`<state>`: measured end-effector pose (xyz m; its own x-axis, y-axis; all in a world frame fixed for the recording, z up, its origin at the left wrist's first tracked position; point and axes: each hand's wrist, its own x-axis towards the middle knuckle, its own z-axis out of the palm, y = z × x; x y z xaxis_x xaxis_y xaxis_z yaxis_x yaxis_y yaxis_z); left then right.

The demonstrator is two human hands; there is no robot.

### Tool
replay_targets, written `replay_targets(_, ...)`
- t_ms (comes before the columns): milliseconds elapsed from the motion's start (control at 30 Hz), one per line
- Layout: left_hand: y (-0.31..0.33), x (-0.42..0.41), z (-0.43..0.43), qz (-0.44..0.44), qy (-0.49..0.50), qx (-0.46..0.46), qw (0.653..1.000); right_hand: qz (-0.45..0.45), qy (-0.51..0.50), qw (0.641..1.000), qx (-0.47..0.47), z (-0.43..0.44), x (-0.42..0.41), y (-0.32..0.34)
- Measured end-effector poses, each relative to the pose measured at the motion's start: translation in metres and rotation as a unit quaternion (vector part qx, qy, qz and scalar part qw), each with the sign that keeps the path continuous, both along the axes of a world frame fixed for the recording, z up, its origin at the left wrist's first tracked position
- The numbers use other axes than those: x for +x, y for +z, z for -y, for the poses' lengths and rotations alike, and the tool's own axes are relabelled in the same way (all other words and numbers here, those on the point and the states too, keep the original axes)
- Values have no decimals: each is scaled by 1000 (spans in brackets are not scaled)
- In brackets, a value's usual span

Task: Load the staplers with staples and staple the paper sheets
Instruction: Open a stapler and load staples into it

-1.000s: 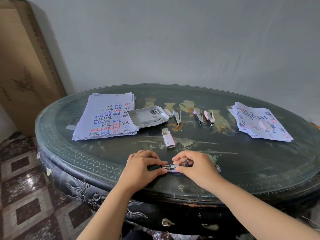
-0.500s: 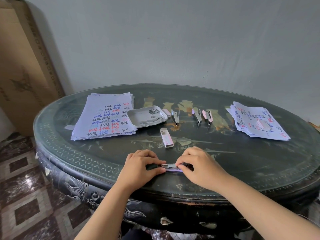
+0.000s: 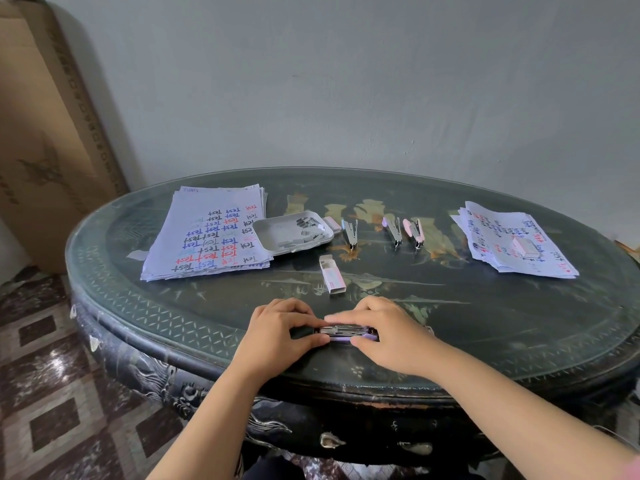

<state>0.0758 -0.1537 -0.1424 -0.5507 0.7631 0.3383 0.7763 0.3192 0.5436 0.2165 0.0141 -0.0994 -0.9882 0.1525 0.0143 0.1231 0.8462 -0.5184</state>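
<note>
near edge of table [image 3: 485, 344], centre: holds purple stapler [image 3: 346, 332] flat on the top, metal channel up. pinches its left end with left hand [image 3: 280, 327], fingers curled; wraps right hand [image 3: 388, 332] over its right end. beyond: open staple box [image 3: 333, 278], tray of staples [image 3: 273, 239], three staplers [image 3: 394, 233] in a row. left paper stack [image 3: 207, 233] toward left edge, right paper stack [image 3: 512, 240] toward right edge.

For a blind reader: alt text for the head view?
The left hand and right hand grip a lilac stapler at a dark oval table. Behind lie three more staplers, a grey tray of staples and two handwritten paper stacks.
</note>
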Motion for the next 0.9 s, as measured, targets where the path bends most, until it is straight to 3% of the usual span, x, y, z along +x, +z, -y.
replay_targets(233, 0, 0, 0, 1, 0, 1, 1000, -151, -187, 967, -86, -3, 16, -4)
replay_targets(367, 0, 0, 0, 0, 1, 4, 1000, -185, -169, 961, -117, 0, 14, -10)
replay_targets(633, 1, 1, 1, -1, 0, -3, 1000, -179, -63, 979, 68, 0, 8, -25)
replay_targets(767, 2, 1, 0, -10, 1, -8, 1000, -143, 30, 957, 250, -9, 18, -26)
replay_targets(833, 2, 1, 0, -9, 1, -8, 1000, -117, 38, 961, 246, -10, 20, -26)
replay_targets(900, 1, 1, 1, -5, 0, -7, 1000, -90, 14, 979, 185, -9, 21, -18)
